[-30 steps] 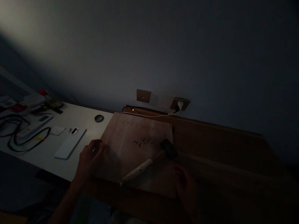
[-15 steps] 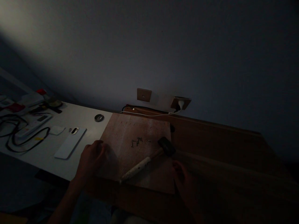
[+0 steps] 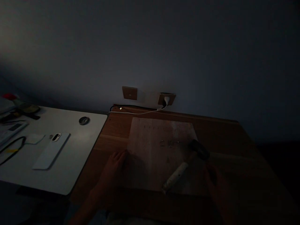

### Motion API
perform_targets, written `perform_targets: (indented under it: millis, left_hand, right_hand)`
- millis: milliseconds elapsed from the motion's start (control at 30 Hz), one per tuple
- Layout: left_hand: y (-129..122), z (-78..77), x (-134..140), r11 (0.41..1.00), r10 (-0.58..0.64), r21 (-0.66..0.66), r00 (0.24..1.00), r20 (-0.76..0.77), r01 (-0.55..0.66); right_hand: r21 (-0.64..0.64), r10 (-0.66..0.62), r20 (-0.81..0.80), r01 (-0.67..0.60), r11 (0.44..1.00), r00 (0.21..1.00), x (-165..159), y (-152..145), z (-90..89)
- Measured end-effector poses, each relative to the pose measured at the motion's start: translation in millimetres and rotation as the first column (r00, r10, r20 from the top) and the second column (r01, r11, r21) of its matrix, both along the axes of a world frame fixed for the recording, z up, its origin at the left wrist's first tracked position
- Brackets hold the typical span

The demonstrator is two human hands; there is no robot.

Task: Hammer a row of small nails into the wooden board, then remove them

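A thin wooden board (image 3: 147,165) lies flat on the brown wooden table, in dim light. My left hand (image 3: 114,165) grips its left edge with curled fingers. At the right edge, my right hand (image 3: 214,179) is closed on the board, its fingers dark and partly hidden. A hammer (image 3: 175,176) with a black head and a pale wrapped handle rests slantwise on the board, its head near the right edge. Several small nails (image 3: 170,143) lie loose behind the handle. A row of small marks (image 3: 158,127) runs along the board's far side.
On the left stands a white table (image 3: 77,150) with a phone (image 3: 50,153), a tape roll (image 3: 84,120), a black cable (image 3: 20,143) and a remote-like device (image 3: 11,132). A white cord (image 3: 140,112) runs along the wall to a socket (image 3: 166,99).
The board, with the hammer and nails on it, has shifted right, off the white table and onto the wooden one. Both hands moved with it. My view has turned slightly right.
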State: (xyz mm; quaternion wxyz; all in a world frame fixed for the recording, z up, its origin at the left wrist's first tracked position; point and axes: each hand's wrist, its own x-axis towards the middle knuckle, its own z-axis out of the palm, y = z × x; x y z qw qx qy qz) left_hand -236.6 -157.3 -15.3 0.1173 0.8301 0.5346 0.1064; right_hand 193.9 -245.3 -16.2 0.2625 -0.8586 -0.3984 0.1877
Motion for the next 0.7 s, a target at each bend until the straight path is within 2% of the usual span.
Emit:
perform_targets:
  millis: [100, 167, 233, 300, 333, 400, 467, 500, 600, 700]
  left_hand:
    - [6, 3.7, 5, 0.999, 0.019, 0.047, 0.998, -0.063, -0.016]
    - [12, 12.3, 13, 0.991, 0.023, 0.132, 0.999, -0.046, -0.017]
    - [19, 22.2, 27, 0.981, -0.021, 0.191, 1.000, 0.007, 0.019]
    - [24, 30.6, 48, 0.980, -0.118, 0.167, 0.991, 0.061, 0.107]
    - [27, 33.8, 60, 0.979, -0.171, 0.129, 0.982, 0.080, 0.160]
    - [33, 38.3, 85, 0.967, -0.254, 0.053, 0.963, 0.091, 0.250]
    - [40, 41.0, 108, 0.950, -0.313, 0.008, 0.947, 0.076, 0.313]
    - [44, 41.8, 119, 0.941, -0.336, -0.002, 0.940, 0.063, 0.337]
    - [54, 42.6, 144, 0.920, -0.392, -0.007, 0.920, 0.010, 0.392]
    - [60, 40.9, 158, 0.903, -0.429, -0.003, 0.903, -0.022, 0.429]
  right_hand:
    - [0.004, -0.002, 0.044, 0.002, 1.000, 0.999, 5, -9, 3.5]
    - [0.051, -0.038, 0.104, 0.033, 0.998, 0.994, -1, -11, 4.0]
    - [0.102, -0.091, 0.104, 0.080, 0.992, 0.990, -14, -9, 4.7]
    - [0.137, -0.079, 0.018, 0.076, 0.988, 0.997, -30, -5, 8.2]
    - [0.148, -0.026, -0.013, 0.028, 0.989, 1.000, -38, -2, 11.3]
    - [0.190, 0.156, 0.004, -0.154, 0.970, 0.988, -54, 5, 19.5]
    - [0.130, 0.299, 0.036, -0.301, 0.945, 0.954, -66, 13, 27.2]
    - [0.080, 0.328, 0.030, -0.330, 0.941, 0.944, -71, 16, 29.7]
    - [-0.023, 0.289, -0.027, -0.289, 0.957, 0.957, -80, 23, 30.6]
    - [0.024, 0.231, -0.096, -0.230, 0.973, 0.968, -81, 22, 28.8]
